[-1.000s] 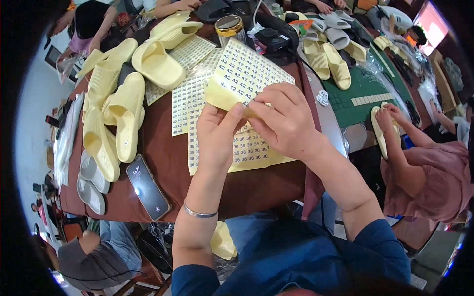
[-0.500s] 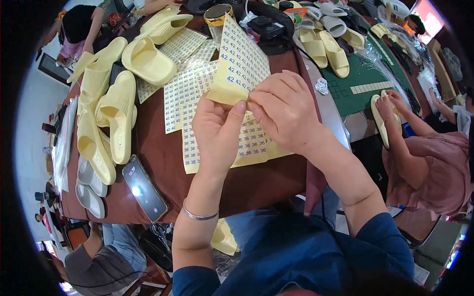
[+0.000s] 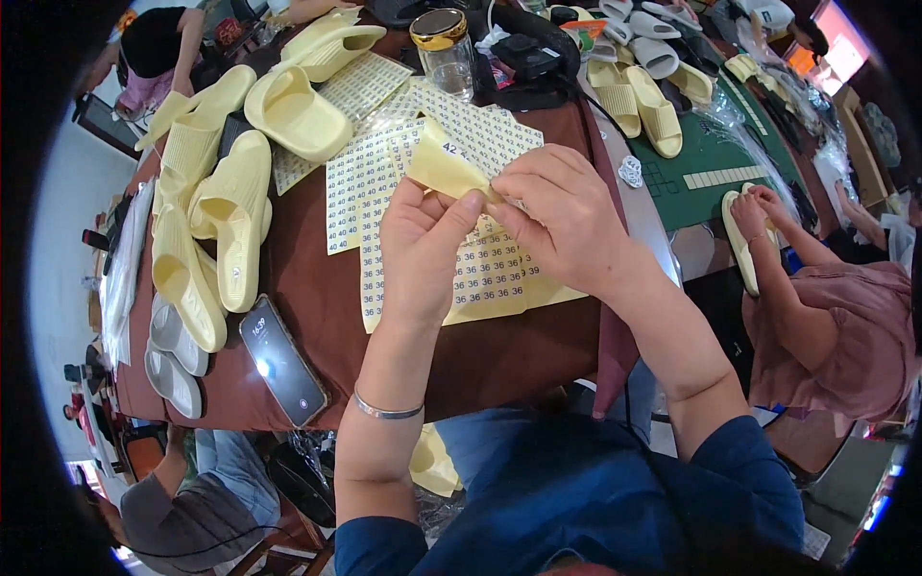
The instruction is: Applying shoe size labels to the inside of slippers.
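The left hand was beyond the bracelet on its wrist, thumb over curled fingers. The right hand, beyond and right of the bracelet, pinched thumb toward forefinger, knuckles up. Both bare forearms angled inward.

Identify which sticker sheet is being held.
The sticker sheet with a curled yellow edge, pinched by the left hand and right hand; the other sheets lie on the tablecloth.
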`<action>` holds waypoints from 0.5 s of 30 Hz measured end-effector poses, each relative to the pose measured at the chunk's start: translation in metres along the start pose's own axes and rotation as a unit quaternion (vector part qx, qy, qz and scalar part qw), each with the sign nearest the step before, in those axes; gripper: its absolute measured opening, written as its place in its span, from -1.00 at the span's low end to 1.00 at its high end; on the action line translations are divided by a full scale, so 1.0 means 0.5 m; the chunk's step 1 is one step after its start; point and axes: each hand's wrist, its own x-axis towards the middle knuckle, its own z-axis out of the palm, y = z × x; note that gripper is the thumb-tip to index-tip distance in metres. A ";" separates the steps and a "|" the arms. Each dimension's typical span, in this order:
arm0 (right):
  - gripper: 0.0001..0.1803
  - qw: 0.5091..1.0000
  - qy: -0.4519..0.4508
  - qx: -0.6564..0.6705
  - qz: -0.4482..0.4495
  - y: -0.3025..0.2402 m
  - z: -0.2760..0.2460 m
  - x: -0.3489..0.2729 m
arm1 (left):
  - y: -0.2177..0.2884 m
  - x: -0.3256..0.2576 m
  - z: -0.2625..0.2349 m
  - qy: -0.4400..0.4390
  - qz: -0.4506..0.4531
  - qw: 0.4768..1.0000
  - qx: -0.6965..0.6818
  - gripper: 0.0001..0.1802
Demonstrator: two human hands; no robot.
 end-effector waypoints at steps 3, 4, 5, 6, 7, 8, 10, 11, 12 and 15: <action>-0.86 1.000 -0.006 -0.006 -0.003 0.005 -0.012 0.002 | -0.008 0.006 0.011 -0.009 0.006 1.000 -0.015 -0.66; -0.86 1.000 -0.013 -0.019 -0.005 0.007 -0.015 0.000 | -0.013 0.006 0.012 -0.011 0.012 1.000 -0.006 -0.68; -0.86 1.000 -0.013 -0.019 -0.005 0.010 -0.016 0.001 | -0.017 0.007 0.012 -0.010 0.012 1.000 -0.006 -0.68; -0.86 1.000 -0.015 -0.022 -0.008 0.013 -0.017 0.003 | -0.019 0.010 0.012 -0.008 0.029 0.999 0.029 -0.69; -0.85 0.999 -0.018 -0.027 -0.010 0.013 -0.019 0.003 | -0.021 0.009 0.011 -0.006 0.044 0.997 0.062 -0.70; -0.85 0.999 -0.019 -0.026 -0.011 0.013 -0.020 0.004 | -0.021 0.010 0.013 -0.004 0.045 0.997 0.062 -0.70; -0.88 0.999 -0.025 -0.033 -0.015 0.008 -0.015 0.013 | -0.016 0.008 0.017 -0.010 0.082 0.992 0.094 -0.71; -0.88 0.999 -0.025 -0.009 -0.030 0.003 -0.008 0.019 | -0.019 0.006 0.004 0.006 0.082 0.986 0.148 -0.69; -0.85 0.997 -0.056 -0.052 -0.025 -0.002 -0.017 0.017 | -0.026 0.005 -0.004 0.027 0.080 0.976 0.202 -0.67; -0.81 0.991 -0.096 -0.096 -0.016 -0.003 -0.019 0.003 | -0.050 0.012 0.007 0.044 0.056 0.967 0.243 -0.57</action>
